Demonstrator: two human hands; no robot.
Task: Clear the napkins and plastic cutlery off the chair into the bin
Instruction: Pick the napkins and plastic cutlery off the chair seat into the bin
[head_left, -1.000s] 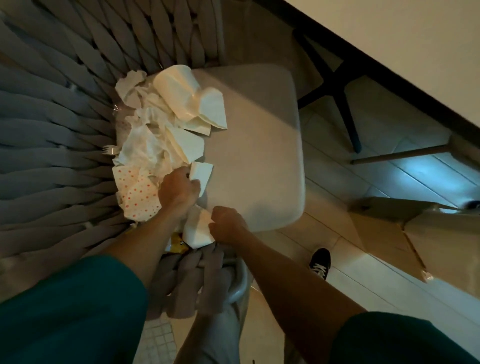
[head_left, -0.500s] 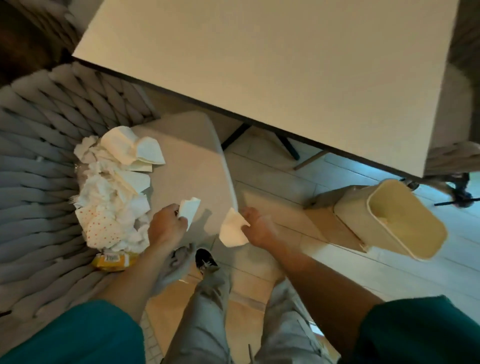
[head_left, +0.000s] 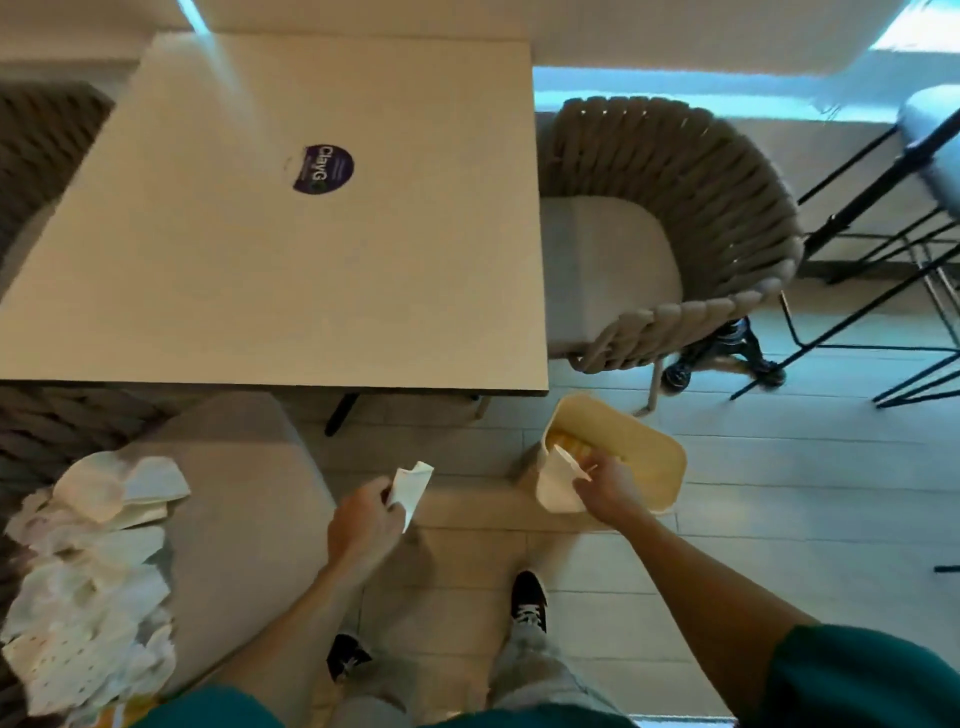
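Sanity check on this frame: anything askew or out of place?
Yes: the bin on the floor is tilted, its opening turned toward the person, not upright. A heap of crumpled napkins still covers the chair seat. Each hand holds one napkin; the right hand is at the bin's mouth.

Head-worn camera looks steeply down over table (head_left: 270, 234) and floor (head_left: 779, 493).
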